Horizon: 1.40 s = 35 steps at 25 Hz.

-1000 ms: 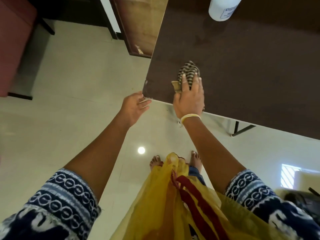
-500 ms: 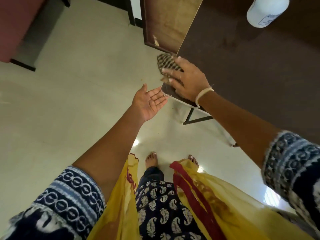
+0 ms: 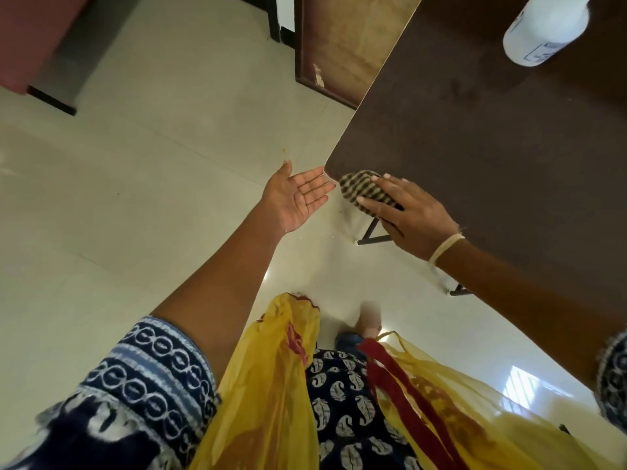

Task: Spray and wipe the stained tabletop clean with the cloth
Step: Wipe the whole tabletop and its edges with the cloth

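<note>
Right hand (image 3: 407,215), fingers spread fairly straight, palm down, pressing on striped cloth (image 3: 361,189) at very corner of dark brown tabletop (image 3: 492,147). Cloth bunched, brown-and-cream stripes, lying at rounded near-left corner, partly hanging past table edge; far part covered by fingers. Pale band (image 3: 445,247) around right wrist.

Left hand (image 3: 298,198) open, palm up, fingers together and nearly straight, holding nothing, cupped just below and beside table corner, fingertips close to cloth; touching or not, cannot tell.

White spray bottle (image 3: 546,27) standing on far part of tabletop, well apart from cloth, only lower body in view, label partly visible. Faint darker smudges (image 3: 458,93) on tabletop between bottle and corner.

Below table: dark metal leg (image 3: 371,234) on glossy cream floor tiles (image 3: 135,198). Beyond table's left edge, wooden panel (image 3: 346,45) with dark frame and chipped patch near bottom. Maroon furniture (image 3: 30,35) at upper left.

Near bottom: blue-and-white patterned sleeves (image 3: 146,371) on both arms, yellow scarf (image 3: 264,385) with red border hanging down front, dark paisley garment (image 3: 339,401) between scarf ends, one bare foot (image 3: 369,320) blurred on floor.
</note>
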Available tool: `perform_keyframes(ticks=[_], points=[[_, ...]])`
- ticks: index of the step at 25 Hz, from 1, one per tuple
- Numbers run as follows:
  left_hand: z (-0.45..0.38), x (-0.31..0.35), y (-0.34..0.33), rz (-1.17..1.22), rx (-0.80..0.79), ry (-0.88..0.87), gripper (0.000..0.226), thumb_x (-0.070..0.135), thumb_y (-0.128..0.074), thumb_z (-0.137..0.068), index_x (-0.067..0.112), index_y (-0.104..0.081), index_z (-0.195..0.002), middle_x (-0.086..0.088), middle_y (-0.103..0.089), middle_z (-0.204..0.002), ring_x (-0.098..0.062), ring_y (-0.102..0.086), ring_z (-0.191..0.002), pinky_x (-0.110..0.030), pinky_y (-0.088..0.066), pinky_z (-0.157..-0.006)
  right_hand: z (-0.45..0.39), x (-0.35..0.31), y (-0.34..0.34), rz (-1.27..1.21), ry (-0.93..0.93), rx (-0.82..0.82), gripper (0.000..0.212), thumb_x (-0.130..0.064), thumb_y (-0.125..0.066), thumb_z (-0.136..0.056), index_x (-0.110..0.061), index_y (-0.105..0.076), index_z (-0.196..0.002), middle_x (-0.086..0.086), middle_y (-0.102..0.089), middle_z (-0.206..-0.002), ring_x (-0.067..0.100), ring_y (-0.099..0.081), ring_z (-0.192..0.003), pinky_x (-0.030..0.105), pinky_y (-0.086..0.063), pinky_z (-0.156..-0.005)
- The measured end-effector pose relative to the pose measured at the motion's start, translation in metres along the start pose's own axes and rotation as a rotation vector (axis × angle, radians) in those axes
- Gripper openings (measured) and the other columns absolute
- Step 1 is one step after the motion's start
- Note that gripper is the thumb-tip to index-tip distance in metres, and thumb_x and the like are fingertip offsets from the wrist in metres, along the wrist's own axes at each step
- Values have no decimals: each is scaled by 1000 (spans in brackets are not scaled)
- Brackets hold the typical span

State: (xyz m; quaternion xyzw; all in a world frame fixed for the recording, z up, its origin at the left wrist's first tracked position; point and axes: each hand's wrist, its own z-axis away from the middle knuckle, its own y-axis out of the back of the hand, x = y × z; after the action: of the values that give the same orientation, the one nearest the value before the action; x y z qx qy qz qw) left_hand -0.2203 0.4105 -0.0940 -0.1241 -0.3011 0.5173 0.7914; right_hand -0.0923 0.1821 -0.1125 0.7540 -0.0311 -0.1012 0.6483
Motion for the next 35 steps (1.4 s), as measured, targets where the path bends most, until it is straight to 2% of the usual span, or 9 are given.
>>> perform_keyframes(ticks=[6,8,11,15,19,23,28,32,35], points=[[-2,0,6,-24,-13,12,68,54,-17,-102,7,-44,-142,-12,-49,-145,-25,-49,-133,-36,-35,-108,-110,2,-7,-59,37,-189,45,-47,-46,-94,-28,-55,-134,10,-50,-142,30,-43,-134,53,-26,-113],[-4,-1,6,-102,-35,-8,53,46,-28,-104,10,-54,-132,-10,-56,-138,-23,-53,-129,-35,-37,-108,-133,33,-2,-15,3,-190,53,-57,-36,-93,-25,-57,-131,11,-55,-133,29,-47,-128,54,-22,-114],[-11,-5,-2,-186,47,-81,15,23,-53,-99,13,-64,-101,-5,-68,-105,-23,-64,-116,-35,-41,-109,-169,86,9,115,-188,-177,60,-61,-30,-92,-21,-63,-123,12,-58,-115,32,-50,-115,54,-22,-113],[-15,-9,-8,-187,136,-133,3,12,-63,-93,11,-65,-94,-3,-67,-86,-22,-71,-99,-33,-49,-100,-192,85,10,131,-298,-157,54,-55,-38,-86,-18,-72,-108,9,-63,-105,32,-53,-106,50,-33,-105],[-17,-9,-7,-173,139,-129,7,9,-61,-93,8,-65,-99,-4,-71,-93,-20,-72,-92,-28,-53,-87,-148,23,-2,6,-14,-115,47,-58,-40,-88,-25,-72,-99,1,-63,-96,24,-58,-91,44,-37,-98],[-21,-12,-8,-175,155,-157,8,10,-59,-94,8,-65,-99,-2,-73,-87,-15,-74,-83,-27,-54,-83,-155,35,1,63,169,-216,55,-59,-31,-92,-24,-69,-110,4,-62,-104,25,-57,-99,47,-29,-105],[-21,-19,-7,-141,194,-192,10,13,-60,-95,9,-65,-87,-6,-71,-90,-16,-74,-84,-26,-55,-85,-167,106,3,40,-245,-136,55,-57,-32,-92,-26,-61,-126,9,-55,-132,28,-45,-127,48,-23,-115],[-15,-20,-15,-131,225,-198,13,12,-61,-94,9,-65,-82,-2,-71,-78,-14,-74,-79,-26,-53,-88,-124,53,-2,-95,-194,-91,48,-46,-36,-98,-25,-52,-138,10,-40,-151,28,-34,-141,42,-22,-117],[-13,-16,-23,-173,271,-189,7,7,-57,-96,6,-64,-94,-5,-70,-87,-20,-71,-88,-32,-49,-96,-82,8,1,-128,-154,-108,47,-37,-39,-99,-27,-44,-144,11,-35,-154,28,-29,-144,43,-26,-117]])
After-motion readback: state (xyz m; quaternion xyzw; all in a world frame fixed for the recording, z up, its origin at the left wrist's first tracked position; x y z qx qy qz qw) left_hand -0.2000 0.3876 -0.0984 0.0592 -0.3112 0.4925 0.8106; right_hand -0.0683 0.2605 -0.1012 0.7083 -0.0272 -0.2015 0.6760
